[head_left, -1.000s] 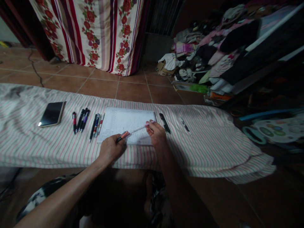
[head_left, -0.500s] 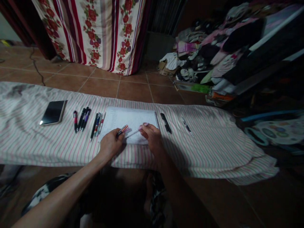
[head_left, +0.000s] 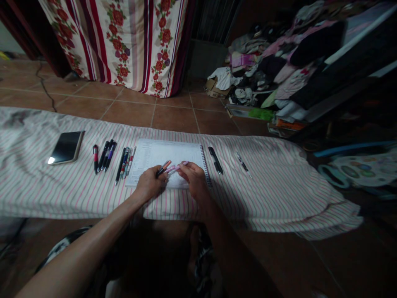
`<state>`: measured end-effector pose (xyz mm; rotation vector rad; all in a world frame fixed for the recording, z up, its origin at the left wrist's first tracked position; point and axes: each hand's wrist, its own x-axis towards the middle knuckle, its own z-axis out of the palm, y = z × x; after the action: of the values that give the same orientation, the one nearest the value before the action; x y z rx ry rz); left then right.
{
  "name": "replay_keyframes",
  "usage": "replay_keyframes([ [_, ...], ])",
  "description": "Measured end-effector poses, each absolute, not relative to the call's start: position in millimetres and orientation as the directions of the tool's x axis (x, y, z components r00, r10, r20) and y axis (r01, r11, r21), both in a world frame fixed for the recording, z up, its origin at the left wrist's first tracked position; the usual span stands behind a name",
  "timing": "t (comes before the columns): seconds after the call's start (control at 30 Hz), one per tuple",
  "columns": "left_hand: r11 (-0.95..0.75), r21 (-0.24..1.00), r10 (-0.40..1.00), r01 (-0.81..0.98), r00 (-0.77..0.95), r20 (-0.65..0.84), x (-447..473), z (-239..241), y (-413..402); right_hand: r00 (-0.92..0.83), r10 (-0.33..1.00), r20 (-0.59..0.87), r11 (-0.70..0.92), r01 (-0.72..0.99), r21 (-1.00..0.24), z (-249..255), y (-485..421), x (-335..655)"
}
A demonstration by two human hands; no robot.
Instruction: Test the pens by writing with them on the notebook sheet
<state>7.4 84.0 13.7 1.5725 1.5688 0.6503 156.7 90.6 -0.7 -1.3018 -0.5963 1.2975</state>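
Before us on the cloth [head_left: 279,178] lies the notebook [head_left: 161,153], with pens [head_left: 120,166] to its left, a phone [head_left: 65,147] farther left and more pens [head_left: 214,156] to its right, while behind the cloth we have a curtain [head_left: 136,49] and, rightward, piled clothes [head_left: 273,66].

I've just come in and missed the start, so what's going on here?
A person's two hands are over a spiral-bound notebook on a striped cloth. The left hand holds a dark and orange pen. The right hand pinches a thin pale piece that reaches across to the left hand's fingers; exactly how they meet is too small to tell. More pens lie on both sides of the notebook, with a dark-screened device farther left.
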Motion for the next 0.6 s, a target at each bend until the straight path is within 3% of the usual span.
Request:
replay_keyframes([
  [0.37, 0.047, 0.799, 0.987, 0.599, 0.098, -0.131, 3.6, 5.1, 102.4, 0.375, 0.883, -0.281, -0.131, -0.378, -0.916, -9.2, 105.0, 174.2],
  [0.6, 0.041, 0.657, 0.988, 0.753, 0.068, -0.140, 3.2, 12.0, 107.1, 0.505, 0.863, -0.028, -0.032, 0.000, -0.999, -21.3, 116.1, 195.3],
])
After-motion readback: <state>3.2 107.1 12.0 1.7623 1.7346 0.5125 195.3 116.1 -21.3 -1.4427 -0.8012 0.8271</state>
